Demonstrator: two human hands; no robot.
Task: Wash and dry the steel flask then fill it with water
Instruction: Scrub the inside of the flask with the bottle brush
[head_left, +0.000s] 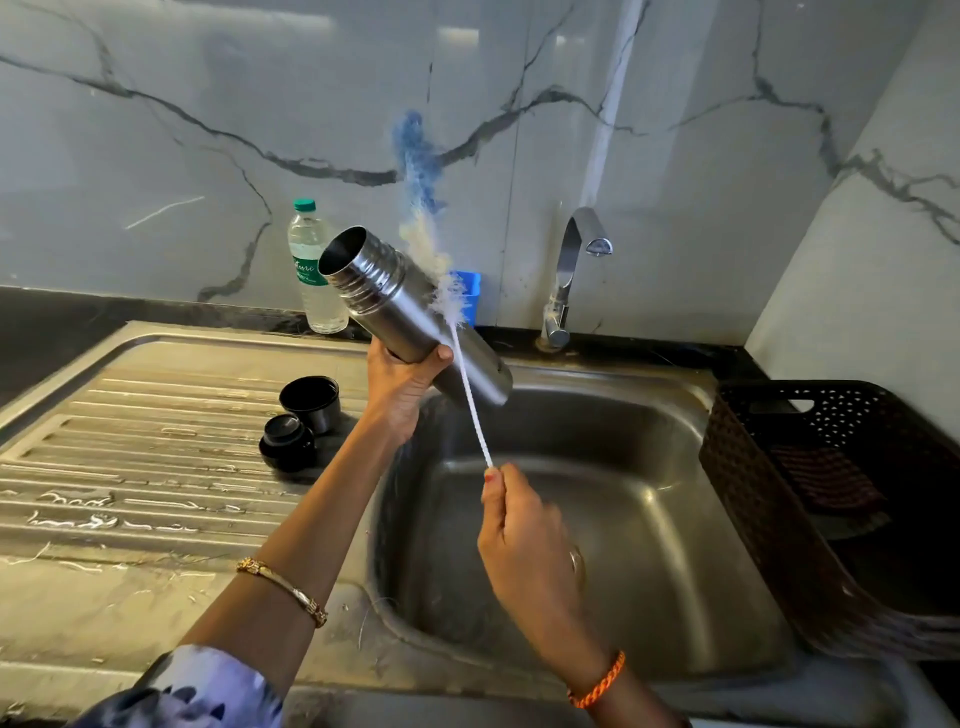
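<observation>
From the head camera, my left hand (402, 382) grips the flask (410, 317) around its middle, tilted over the sink (649, 545), mouth up-left, probably to take the brush. My right hand (524, 540) pinches the brush (470, 400) wire, its blurred bristles outside, beside the flask's neck.

Gold bangle (283, 591) on left wrist; orange thread band (597, 680) on right.

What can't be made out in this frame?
Head view only:
- Bottle brush bristles: motion-blurred.
- Flask interior: dark, wet or soapy unknown.
- Blue item: mostly hidden behind flask and brush.
- Basket contents: in shadow, far side cut by the frame edge.
- Bottle label: too small.
</observation>
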